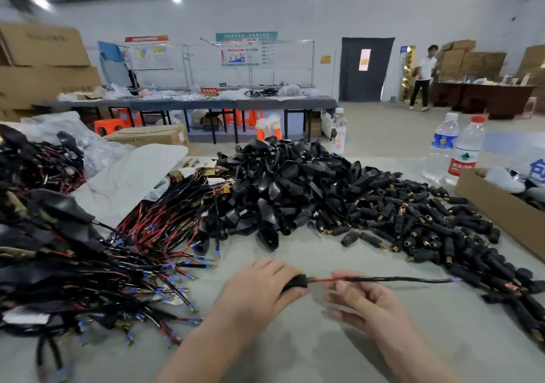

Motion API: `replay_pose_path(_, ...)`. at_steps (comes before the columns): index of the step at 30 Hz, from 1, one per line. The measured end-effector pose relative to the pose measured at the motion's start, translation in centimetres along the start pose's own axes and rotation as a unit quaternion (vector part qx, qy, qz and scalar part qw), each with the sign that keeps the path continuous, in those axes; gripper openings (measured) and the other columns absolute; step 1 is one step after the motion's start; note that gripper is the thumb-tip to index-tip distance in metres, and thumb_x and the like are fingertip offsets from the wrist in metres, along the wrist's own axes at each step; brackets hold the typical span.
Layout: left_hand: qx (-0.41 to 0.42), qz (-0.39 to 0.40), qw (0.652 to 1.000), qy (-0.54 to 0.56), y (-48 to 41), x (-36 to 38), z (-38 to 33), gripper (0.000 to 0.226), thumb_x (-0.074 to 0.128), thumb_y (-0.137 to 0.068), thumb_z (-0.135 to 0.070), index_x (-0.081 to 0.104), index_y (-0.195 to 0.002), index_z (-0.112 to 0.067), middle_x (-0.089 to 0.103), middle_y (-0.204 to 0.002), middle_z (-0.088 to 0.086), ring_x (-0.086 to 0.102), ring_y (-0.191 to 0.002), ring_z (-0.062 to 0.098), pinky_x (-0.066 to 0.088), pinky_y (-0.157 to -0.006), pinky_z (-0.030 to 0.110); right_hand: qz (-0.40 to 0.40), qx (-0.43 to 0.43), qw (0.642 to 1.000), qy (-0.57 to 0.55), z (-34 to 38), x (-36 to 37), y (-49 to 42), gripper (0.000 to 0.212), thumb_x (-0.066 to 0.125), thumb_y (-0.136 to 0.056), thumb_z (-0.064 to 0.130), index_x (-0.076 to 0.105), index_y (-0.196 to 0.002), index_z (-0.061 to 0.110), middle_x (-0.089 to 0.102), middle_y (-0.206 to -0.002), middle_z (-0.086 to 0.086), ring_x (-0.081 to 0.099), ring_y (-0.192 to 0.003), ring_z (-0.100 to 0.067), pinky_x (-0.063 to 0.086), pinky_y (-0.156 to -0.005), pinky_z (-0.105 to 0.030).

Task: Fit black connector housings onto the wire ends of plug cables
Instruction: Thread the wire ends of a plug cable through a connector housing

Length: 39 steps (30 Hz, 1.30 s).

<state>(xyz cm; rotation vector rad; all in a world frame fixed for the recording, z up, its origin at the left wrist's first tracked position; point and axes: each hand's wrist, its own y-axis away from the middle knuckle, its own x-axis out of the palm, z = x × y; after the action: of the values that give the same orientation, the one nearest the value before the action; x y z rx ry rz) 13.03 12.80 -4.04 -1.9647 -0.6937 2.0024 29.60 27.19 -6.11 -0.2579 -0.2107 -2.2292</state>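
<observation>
My left hand point(259, 288) grips a black connector housing point(296, 283) near the table's front edge. A cable point(392, 279) with a red wire at its near end runs out of the housing to the right. My right hand point(359, 300) pinches that cable just beside the housing; the cable's blue-tipped far end lies on the table. A big heap of black housings point(283, 188) sits at mid-table. Loose red and black cables point(153, 235) with blue terminals lie to the left.
Small black plugs with brass ends point(436, 229) spread across the right side. A cardboard box point(501, 205) stands at the right edge, with two water bottles point(454, 149) behind it. Finished bundles and plastic bags pile up at far left. A person walks at the back right.
</observation>
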Motion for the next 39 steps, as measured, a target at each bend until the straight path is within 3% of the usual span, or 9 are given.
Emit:
replay_pose_path(5,0.025,-0.016,0.983,-0.179,2.9,-7.9,7.6,0.036,0.045,-0.090,-0.047,0.074,-0.099,-0.027,0.070,-0.091,-0.011,0.068,-0.091,0.016,0.042,-0.086,0.030,0.142,-0.012,0.969,0.203,0.4,7.8,0.4,0.045,0.068,-0.091,0.017,0.050,-0.130,0.033,0.073,-0.113,0.011,0.068,-0.093,-0.015,0.055,-0.084,-0.031)
replay_pose_path(9,0.014,-0.025,0.965,-0.262,5.6,-14.7,14.4,0.027,0.083,-0.076,-0.034,0.074,-0.100,-0.024,0.072,-0.096,-0.005,0.069,-0.100,0.022,0.035,-0.098,0.037,0.206,-0.074,0.938,0.270,1.4,14.6,0.5,0.047,0.062,-0.096,0.030,0.041,-0.135,0.047,0.062,-0.122,0.018,0.059,-0.084,-0.003,0.051,-0.089,-0.027)
replay_pose_path(14,-0.106,0.046,0.941,-0.317,8.6,-22.6,21.6,0.035,0.092,-0.065,-0.023,0.078,-0.097,-0.022,0.071,-0.116,0.011,0.064,-0.113,0.037,0.043,-0.101,0.053,0.266,-0.081,0.918,0.282,2.6,21.2,0.4,0.044,0.054,-0.101,0.030,0.038,-0.142,0.036,0.058,-0.117,0.019,0.057,-0.084,0.013,0.045,-0.081,-0.008)
replay_pose_path(16,-0.189,0.095,0.924,-0.318,10.2,-24.0,23.6,0.035,0.085,-0.076,-0.028,0.076,-0.110,-0.030,0.055,-0.142,0.016,0.049,-0.132,0.041,0.037,-0.109,0.058,0.292,-0.067,0.900,0.315,2.8,22.8,0.6,0.043,0.053,-0.101,0.033,0.042,-0.142,0.031,0.063,-0.106,0.021,0.057,-0.087,0.014,0.041,-0.079,-0.002)
replay_pose_path(19,-0.280,0.152,0.895,-0.313,13.1,-23.6,25.9,0.046,0.065,-0.093,-0.040,0.055,-0.138,-0.040,0.022,-0.163,0.009,0.022,-0.149,0.032,0.018,-0.121,0.048,0.324,-0.075,0.882,0.333,3.3,23.6,0.7,0.040,0.053,-0.100,0.040,0.046,-0.139,0.034,0.068,-0.102,0.014,0.062,-0.085,0.001,0.044,-0.074,-0.007)
replay_pose_path(23,-0.284,0.086,0.923,-0.243,13.5,-20.5,24.9,0.051,0.076,-0.085,-0.035,0.063,-0.133,-0.023,0.043,-0.151,0.018,0.044,-0.135,0.041,0.038,-0.109,0.058,0.267,-0.083,0.903,0.325,4.4,22.3,-1.4,0.038,0.054,-0.099,0.037,0.046,-0.136,0.038,0.070,-0.106,0.011,0.066,-0.093,-0.007,0.051,-0.075,-0.017)
replay_pose_path(26,-0.262,0.041,0.943,-0.202,10.7,-17.9,22.8,0.052,0.056,-0.090,-0.056,0.065,-0.128,-0.021,0.054,-0.140,0.014,0.051,-0.128,0.038,0.045,-0.102,0.056,0.209,-0.067,0.926,0.307,4.8,20.7,-4.0,0.037,0.056,-0.097,0.032,0.048,-0.133,0.036,0.073,-0.104,0.004,0.069,-0.087,-0.009,0.054,-0.080,-0.031)
replay_pose_path(30,-0.250,0.018,0.960,-0.129,5.8,-13.7,21.6,0.044,0.050,-0.098,-0.050,0.060,-0.132,-0.025,0.055,-0.135,0.004,0.048,-0.127,0.027,0.039,-0.105,0.043,0.161,-0.029,0.954,0.252,5.0,18.9,-7.6,0.034,0.055,-0.098,0.026,0.053,-0.132,0.029,0.074,-0.101,0.004,0.070,-0.079,-0.008,0.052,-0.065,-0.019)
replay_pose_path(39,-0.329,0.006,0.943,-0.046,-4.2,-5.6,23.2,0.031,0.041,-0.104,-0.038,0.064,-0.120,-0.024,0.070,-0.110,0.001,0.061,-0.108,0.025,0.052,-0.085,0.042,0.104,0.020,0.987,0.120,3.9,15.3,-13.5,0.023,0.052,-0.101,0.020,0.063,-0.121,0.023,0.076,-0.103,0.000,0.071,-0.081,-0.014,0.056,-0.070,-0.026)
